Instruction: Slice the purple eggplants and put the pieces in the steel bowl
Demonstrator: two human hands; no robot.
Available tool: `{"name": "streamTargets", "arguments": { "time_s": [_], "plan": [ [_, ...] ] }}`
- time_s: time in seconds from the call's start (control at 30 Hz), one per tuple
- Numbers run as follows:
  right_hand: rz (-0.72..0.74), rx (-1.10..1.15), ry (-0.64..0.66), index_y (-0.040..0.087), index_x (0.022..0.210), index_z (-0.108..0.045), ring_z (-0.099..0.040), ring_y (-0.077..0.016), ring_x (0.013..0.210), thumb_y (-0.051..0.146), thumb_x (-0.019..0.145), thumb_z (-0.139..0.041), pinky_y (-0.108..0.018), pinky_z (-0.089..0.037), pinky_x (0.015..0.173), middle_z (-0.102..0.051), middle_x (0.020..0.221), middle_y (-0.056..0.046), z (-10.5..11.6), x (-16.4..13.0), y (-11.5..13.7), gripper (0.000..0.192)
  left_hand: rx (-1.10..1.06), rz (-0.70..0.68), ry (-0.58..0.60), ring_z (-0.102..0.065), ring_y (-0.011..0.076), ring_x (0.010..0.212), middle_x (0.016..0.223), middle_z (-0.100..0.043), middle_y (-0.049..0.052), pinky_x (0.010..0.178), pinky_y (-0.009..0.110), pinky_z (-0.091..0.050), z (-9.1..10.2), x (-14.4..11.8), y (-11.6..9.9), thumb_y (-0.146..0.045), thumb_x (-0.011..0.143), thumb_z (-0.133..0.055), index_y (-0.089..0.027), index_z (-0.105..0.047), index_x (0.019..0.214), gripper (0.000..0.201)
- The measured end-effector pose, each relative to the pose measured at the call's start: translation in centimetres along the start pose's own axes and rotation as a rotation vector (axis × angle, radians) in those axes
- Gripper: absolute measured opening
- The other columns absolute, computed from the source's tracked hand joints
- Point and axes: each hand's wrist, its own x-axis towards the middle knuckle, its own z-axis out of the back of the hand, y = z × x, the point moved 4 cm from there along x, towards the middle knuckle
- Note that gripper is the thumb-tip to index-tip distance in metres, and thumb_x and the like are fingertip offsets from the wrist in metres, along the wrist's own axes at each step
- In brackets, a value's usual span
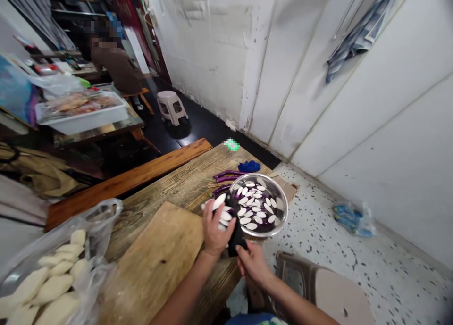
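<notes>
Ahead of me a white wall (219, 42) runs back, stained and patchy, its paint worn along the foot. To my right it continues as pale panels (368, 127) divided by dark seams. Under them lies a light floor (311, 212) flecked with dark chips; farther off, a black floor (208, 124) catches a glossy reflection. I'm at a worn wooden surface (155, 193) with strong grain, a long orange-brown bench (141, 174) along its far side. A beige plastic stool (339, 296) sits near me on the right, another stool (173, 108) by the wall. The far left corner is dim, with a grey curtain (31, 9).
</notes>
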Motion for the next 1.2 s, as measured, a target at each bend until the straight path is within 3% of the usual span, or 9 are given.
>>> {"name": "streamTargets", "arguments": {
  "time_s": [0.2, 0.3, 0.4, 0.5, 0.67, 0.8, 0.9, 1.07, 1.2],
  "plan": [
    [-0.049, -0.214, -0.156, 0.02, 0.074, -0.038, -0.044, -0.0124, 0.034, 0.053, 0.079, -0.039, -0.024, -0.035, 0.034, -0.046, 0.049, 0.004, 10.5, -0.8, 3.5, 0.033, -0.154, -0.041, 0.145, -0.026, 0.0237, 0.131, 0.141, -0.03, 0.012, 0.108, 0.041, -0.026, -10.0, 2.4, -6.0, -0.032, 0.084, -0.046, -0.017, -0.046, 0.128, 0.047],
    [-0.002, -0.563, -0.217, 0.019, 0.072, -0.041, -0.049, -0.0139, 0.039, 0.043, 0.084, -0.034, -0.024, -0.036, 0.043, -0.048, 0.047, 0.001, 15.1, -0.2, 5.3, 0.027, -0.005, 0.078, 0.328, -0.024, 0.0273, 0.132, 0.141, -0.029, 0.014, 0.107, 0.047, -0.024, -13.2, 2.6, -5.4, -0.024, 0.082, -0.046, -0.014, -0.054, 0.12, 0.04],
    [0.104, -0.85, -0.235, 0.019, 0.071, -0.042, -0.052, -0.0155, 0.047, 0.035, 0.085, -0.032, -0.027, -0.037, 0.055, -0.052, 0.051, -0.003, 18.6, 0.3, 7.1, 0.024, 0.189, 0.264, 0.638, -0.038, 0.0284, 0.124, 0.129, -0.047, 0.013, 0.106, 0.05, -0.022, -14.9, 2.8, -3.5, -0.021, 0.079, -0.047, -0.017, -0.061, 0.111, 0.035],
    [0.123, -0.876, -0.206, 0.019, 0.069, -0.041, -0.053, -0.0159, 0.05, 0.036, 0.087, -0.031, -0.026, -0.035, 0.055, -0.053, 0.053, -0.004, 21.3, 0.8, 8.0, 0.026, 0.281, 0.338, 0.701, -0.04, 0.0235, 0.123, 0.13, -0.047, 0.013, 0.107, 0.038, -0.024, -15.3, 3.9, -2.2, -0.02, 0.081, -0.044, -0.015, -0.053, 0.122, 0.042],
    [0.11, -0.666, -0.202, 0.019, 0.07, -0.042, -0.051, -0.0129, 0.043, 0.046, 0.087, -0.032, -0.023, -0.036, 0.048, -0.05, 0.048, 0.001, 24.2, 1.6, 7.5, 0.033, 0.344, 0.392, 0.836, -0.026, 0.0286, 0.131, 0.144, -0.026, 0.016, 0.104, 0.035, -0.026, -17.0, 5.1, -2.2, -0.033, 0.073, -0.062, -0.016, -0.025, 0.141, 0.079],
    [0.095, -0.523, -0.216, 0.02, 0.07, -0.041, -0.048, -0.0122, 0.039, 0.051, 0.087, -0.034, -0.021, -0.035, 0.043, -0.046, 0.045, 0.003, 25.8, 1.8, 6.7, 0.036, 0.418, 0.192, 0.679, -0.043, 0.0261, 0.116, 0.125, -0.05, 0.013, 0.096, 0.038, -0.03, -17.8, 6.7, -4.9, -0.032, 0.083, -0.051, -0.02, -0.05, 0.123, 0.042],
    [0.108, -0.489, -0.224, 0.019, 0.071, -0.042, -0.048, -0.0118, 0.04, 0.051, 0.087, -0.035, -0.021, -0.036, 0.043, -0.046, 0.047, 0.003, 26.7, 1.9, 6.5, 0.036, 0.407, 0.064, 0.692, -0.052, 0.0256, 0.101, 0.101, -0.06, 0.012, 0.091, 0.041, -0.032, -19.2, 7.3, -6.9, -0.04, 0.084, -0.048, -0.017, -0.062, 0.1, 0.031],
    [0.144, -0.499, -0.246, 0.019, 0.071, -0.044, -0.049, -0.0119, 0.043, 0.05, 0.087, -0.036, -0.022, -0.036, 0.043, -0.048, 0.052, 0.001, 27.5, 1.8, 6.5, 0.036, 0.376, 0.332, 0.794, -0.055, 0.0304, 0.094, 0.092, -0.063, 0.017, 0.089, 0.043, -0.033, -21.9, 7.3, -6.0, -0.028, 0.062, -0.069, -0.009, -0.065, 0.08, 0.026],
    [0.121, -0.42, -0.253, 0.019, 0.071, -0.043, -0.048, -0.0121, 0.041, 0.052, 0.086, -0.037, -0.022, -0.035, 0.042, -0.045, 0.049, 0.003, 28.0, 1.3, 6.3, 0.036, 0.208, 0.467, 0.821, -0.06, 0.0221, 0.077, 0.079, -0.066, 0.009, 0.074, 0.032, -0.042, -22.0, 6.7, -4.1, -0.023, 0.068, -0.059, -0.013, -0.066, 0.07, 0.012]
  ]
}}
